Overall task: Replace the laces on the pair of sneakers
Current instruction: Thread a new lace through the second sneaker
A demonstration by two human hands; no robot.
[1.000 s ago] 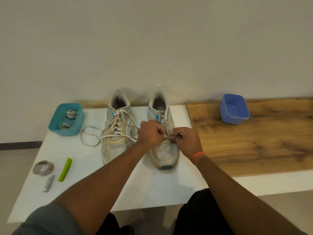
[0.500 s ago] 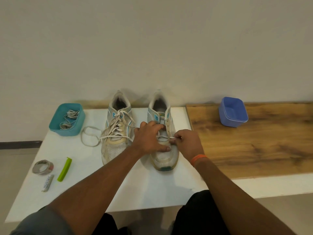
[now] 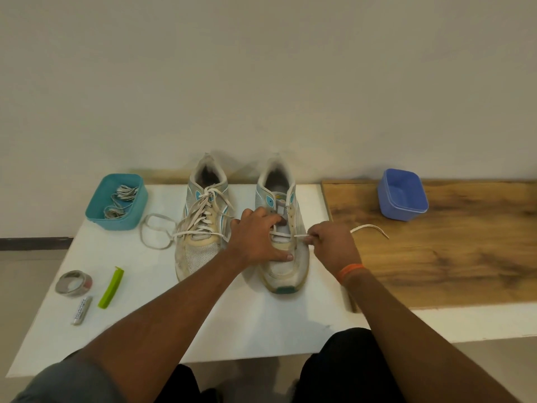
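Well, the right shoe (image 3: 283, 257) sits on the white table (image 3: 232, 330) beside its laced twin, the left shoe (image 3: 200, 228), and only the lowest eyelets of the right one carry a lace (image 3: 369, 227) so far. The left hand (image 3: 255, 242) lies over the shoe's near side, fingers fairly straight and spread, thumb on the toe cap, pressing it down rather than gripping anything. The right hand (image 3: 331, 242) is curled tight, pinching the lace just beside the eyelet row, with the free end trailing off onto the wooden board (image 3: 436, 257). I'd say the danger here is a lopsided pull: if that hand draws too much through, the far end could slip out of its eyelet, or the two ends come out uneven for the rows above. The shoe might also skid if the holding hand eases off, since the tabletop looks smooth. The lace is flat, woven, off-white and limp. The shoes are worn mesh with grubby cream toe caps and teal trim, their heels toward the wall. A teal tub (image 3: 116, 202) holds crumpled greyish laces, and a loose lace loop (image 3: 157, 231) lies just beside the left shoe. A blue tub (image 3: 402, 194) stands on the board, glossy plastic with rounded corners. Near the table's left edge lie a roll of tape (image 3: 74, 283), a green clip (image 3: 111, 287) and a small silvery marker (image 3: 81, 310).
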